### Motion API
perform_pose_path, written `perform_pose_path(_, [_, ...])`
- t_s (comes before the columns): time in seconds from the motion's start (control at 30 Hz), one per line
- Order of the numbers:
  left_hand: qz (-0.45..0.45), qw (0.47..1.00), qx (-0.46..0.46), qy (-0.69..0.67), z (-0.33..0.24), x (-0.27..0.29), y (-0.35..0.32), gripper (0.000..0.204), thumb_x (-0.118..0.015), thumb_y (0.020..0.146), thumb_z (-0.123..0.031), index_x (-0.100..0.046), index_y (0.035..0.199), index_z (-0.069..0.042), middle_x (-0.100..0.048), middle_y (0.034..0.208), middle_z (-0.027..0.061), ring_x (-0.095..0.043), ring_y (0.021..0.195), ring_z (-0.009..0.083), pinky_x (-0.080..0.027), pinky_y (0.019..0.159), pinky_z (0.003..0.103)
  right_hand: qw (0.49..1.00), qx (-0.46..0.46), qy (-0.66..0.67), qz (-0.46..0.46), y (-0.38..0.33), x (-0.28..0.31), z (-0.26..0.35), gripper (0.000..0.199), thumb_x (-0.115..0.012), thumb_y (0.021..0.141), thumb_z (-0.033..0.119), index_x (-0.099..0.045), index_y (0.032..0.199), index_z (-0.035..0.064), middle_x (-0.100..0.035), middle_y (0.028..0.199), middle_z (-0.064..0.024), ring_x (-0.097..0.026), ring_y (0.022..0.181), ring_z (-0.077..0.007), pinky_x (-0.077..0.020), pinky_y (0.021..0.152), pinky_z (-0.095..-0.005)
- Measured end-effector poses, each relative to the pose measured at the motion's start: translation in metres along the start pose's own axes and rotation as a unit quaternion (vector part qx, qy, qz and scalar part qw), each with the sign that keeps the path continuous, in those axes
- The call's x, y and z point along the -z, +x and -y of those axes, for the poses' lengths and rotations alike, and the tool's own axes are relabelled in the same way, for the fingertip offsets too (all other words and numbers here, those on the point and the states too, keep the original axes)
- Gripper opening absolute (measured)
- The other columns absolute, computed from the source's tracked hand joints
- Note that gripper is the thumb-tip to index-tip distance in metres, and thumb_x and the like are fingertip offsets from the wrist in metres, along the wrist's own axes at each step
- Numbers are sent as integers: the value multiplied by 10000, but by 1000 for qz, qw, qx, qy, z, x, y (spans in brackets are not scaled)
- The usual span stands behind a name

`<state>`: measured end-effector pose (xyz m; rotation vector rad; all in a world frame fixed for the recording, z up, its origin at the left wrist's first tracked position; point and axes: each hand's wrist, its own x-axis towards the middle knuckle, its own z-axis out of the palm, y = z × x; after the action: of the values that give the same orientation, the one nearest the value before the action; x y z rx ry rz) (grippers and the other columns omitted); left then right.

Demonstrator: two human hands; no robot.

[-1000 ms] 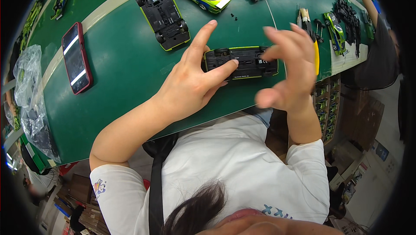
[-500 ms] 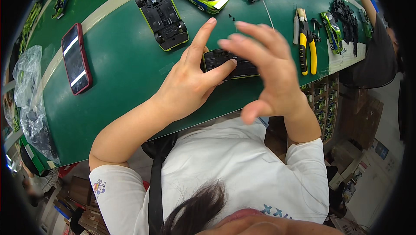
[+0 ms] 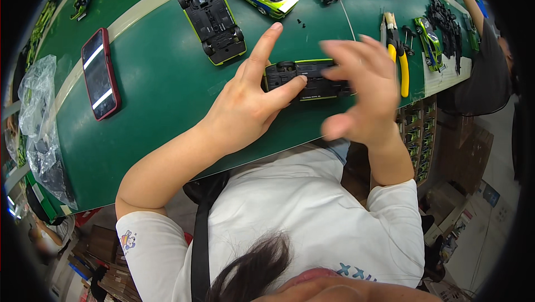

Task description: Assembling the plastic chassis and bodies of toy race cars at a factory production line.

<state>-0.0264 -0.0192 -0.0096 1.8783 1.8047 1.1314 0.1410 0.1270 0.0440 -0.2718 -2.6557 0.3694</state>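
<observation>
Green table (image 3: 150,140) | divided box (image 3: 422,135) below — green pieces (image 3: 413,119) inside | left hand (image 3: 242,104) clamped on upturned car (image 3: 315,86) | right hand (image 3: 370,90) — fingers apart

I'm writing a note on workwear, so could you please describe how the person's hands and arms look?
The left hand and right hand are bare, without gloves; the right is blurred, so its finer details are unclear. No watch or bracelet shows on either forearm. The left sleeve and right sleeve are short and white, the left bearing a small multicoloured cartoon print.
</observation>
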Motion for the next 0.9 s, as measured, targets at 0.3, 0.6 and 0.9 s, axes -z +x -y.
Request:
perform_pose_path(0.3, [-17,998,-49,21,2,-3,3,575,-792,576,51,-677,1102,-152,-256,1500,256,-594,1010,344,-558,794,393,987,-95,84,-97,-33,2,-8,909,-440,807,770,-590,1201,-36,-631,1120,-209,-575,1100,-339,-390,994,-442])
perform_pose_path(0.6, [7,999,-36,24,-1,1,4,429,-753,680,8,-668,1082,-118,-247,1498,269,-524,1172,420,-526,868,424,987,-87,-7,-133,-57,4,-5,842,-462,860,703,-538,1228,-50,-619,1215,-151,-515,1199,-360,-353,1009,-456])
perform_pose_path(0.9, [16,999,-21,27,-1,1,3,430,-752,697,-4,-661,1100,-123,-255,1495,264,-524,1174,415,-525,867,426,976,-156,78,-131,-79,-11,10,772,-486,880,659,-553,1215,-33,-636,1191,-157,-514,1199,-383,-361,1001,-474])
